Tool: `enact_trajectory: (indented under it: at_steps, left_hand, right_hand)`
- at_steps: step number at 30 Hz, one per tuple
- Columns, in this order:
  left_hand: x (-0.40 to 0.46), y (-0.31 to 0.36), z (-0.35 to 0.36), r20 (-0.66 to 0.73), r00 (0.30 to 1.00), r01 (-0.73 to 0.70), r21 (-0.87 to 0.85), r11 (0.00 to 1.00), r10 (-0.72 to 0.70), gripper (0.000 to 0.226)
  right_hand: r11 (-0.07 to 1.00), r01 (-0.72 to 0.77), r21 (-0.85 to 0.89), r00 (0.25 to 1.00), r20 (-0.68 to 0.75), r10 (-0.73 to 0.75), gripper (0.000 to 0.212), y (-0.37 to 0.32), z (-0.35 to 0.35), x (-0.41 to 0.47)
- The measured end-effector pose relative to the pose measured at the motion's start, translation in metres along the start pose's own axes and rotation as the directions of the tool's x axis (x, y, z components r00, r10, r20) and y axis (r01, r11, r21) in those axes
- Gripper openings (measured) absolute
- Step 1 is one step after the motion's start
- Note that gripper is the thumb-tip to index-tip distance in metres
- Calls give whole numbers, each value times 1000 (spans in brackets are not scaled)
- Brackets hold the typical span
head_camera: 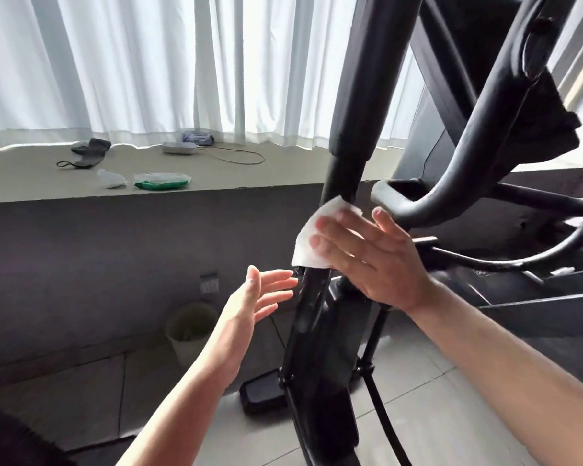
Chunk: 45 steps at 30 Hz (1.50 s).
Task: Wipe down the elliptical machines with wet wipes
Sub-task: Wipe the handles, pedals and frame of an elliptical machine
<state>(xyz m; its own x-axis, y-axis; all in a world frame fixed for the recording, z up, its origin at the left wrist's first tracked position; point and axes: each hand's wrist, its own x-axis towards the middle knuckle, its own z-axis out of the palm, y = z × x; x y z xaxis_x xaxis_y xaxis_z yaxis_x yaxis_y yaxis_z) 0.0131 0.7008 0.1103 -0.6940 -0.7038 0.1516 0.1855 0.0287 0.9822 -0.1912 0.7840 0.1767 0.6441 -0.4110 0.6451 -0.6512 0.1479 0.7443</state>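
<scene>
wipes pack [162,180] on ledge [216,176]

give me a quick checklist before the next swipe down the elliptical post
1. Wet wipe lies flat against the black upright post: ok.
2. Right hand presses the wipe with straight fingers: ok.
3. Left hand is open beside the post, holding nothing and not bracing it: ok, though bracing might help.
4. Post below the wipe is free of obstacles: ok.
5. Wipe still damp enough: cannot tell.
6. Spare wipes: green pack lies on the window ledge: ok.
</scene>
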Motion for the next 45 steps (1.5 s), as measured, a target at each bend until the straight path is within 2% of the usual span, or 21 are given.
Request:
enact_trajectory:
  at_steps: [3, 5, 7, 8, 10, 13, 16, 18, 20, 22, 24, 26, 29, 31, 33, 35, 38, 40, 42, 45]
  left_hand:
    - [-2, 2, 2, -9, 1000, 5, 11, 1000, -5, 59]
    - [-5, 1, 4, 6, 1000, -6, 30, 1000, 6, 55]
    - [-7, 0, 5, 25, 999, -36, 60, 998, 34, 59]
    - [-6, -1, 4, 36, 998, -46, 61, 997, 44, 65]
    - [-3, 0, 2, 44, 998, -51, 42, 998, 49, 71]
    - [-2, 1, 4, 54, 997, -52, 28, 998, 50, 86]
    - [-8, -3, 5, -11, 999, -52, 1, 999, 52, 60]
    - [-10, -7, 4, -43, 998, -51, 15, 999, 52, 55]
    - [-13, -9, 5, -21, 998, -54, 47, 997, 55, 60]
    - [-15, -9, 9, 23, 998, -61, 64, 996, 60, 64]
    - [-15, -12, 10, 37, 998, -56, 64, 996, 54, 66]
    - [-15, -15, 10, 25, 999, -47, 56, 997, 46, 62]
    - [-14, -17, 13, -11, 1000, -7, 39, 999, 8, 55]
    - [-15, -15, 14, -57, 998, 18, 11, 1000, -17, 52]
    - [-16, -12, 13, -103, 994, 23, -16, 1000, -25, 48]
    - [-17, -8, 9, -132, 991, 12, -28, 1000, -15, 48]
    - [-22, -7, 1, -145, 989, 18, -9, 1000, -19, 52]
    - [-25, -8, -5, -90, 996, 24, 28, 999, -21, 55]
    - [-27, -10, -9, -22, 999, 32, 72, 997, -30, 56]
    - [-26, -10, -11, -16, 1000, 13, 98, 995, -12, 55]
  right_hand:
    - [988, 152, -34, 980, 139, -146, 39, -43, 4, -38]
    - [955, 296, -27, 931, 232, -282, 35, -63, 0, -52]
    - [935, 353, 31, 902, 255, -348, 32, -60, -8, -48]
    - [947, 318, 40, 922, 221, -319, 30, -48, -11, -37]
    - [986, 161, -29, 984, 81, -159, 31, -8, -12, -6]
    - [997, 17, -79, 997, -75, -23, 35, 41, -7, 32]
    - [999, -14, 46, 997, -72, 17, 33, 24, -1, 20]
    - [998, 27, 51, 999, 18, -28, 35, -13, 6, -9]
    - [985, 170, -10, 976, 136, -167, 40, -41, 10, -40]
    - [950, 310, -47, 933, 206, -294, 44, -49, 7, -51]
    - [913, 407, 7, 890, 221, -399, 43, -40, -1, -45]
    - [928, 373, 25, 914, 161, -372, 39, -13, -8, -21]
    - [983, 160, -88, 987, 14, -159, 24, 37, -7, 30]
    - [992, 117, -50, 992, -48, -120, 11, 47, -6, 51]
    - [992, 124, 24, 990, -72, -122, 10, 30, -5, 45]
    - [981, 190, 48, 982, 3, -191, 15, -5, 1, 12]
    - [915, 402, 22, 893, 211, -398, 23, -48, 4, -31]
    - [880, 474, 12, 853, 240, -463, 23, -50, 3, -32]
    - [903, 431, -3, 886, 190, -422, 21, -33, 0, -18]
    - [971, 210, -116, 978, 22, -209, 24, 12, -6, 18]
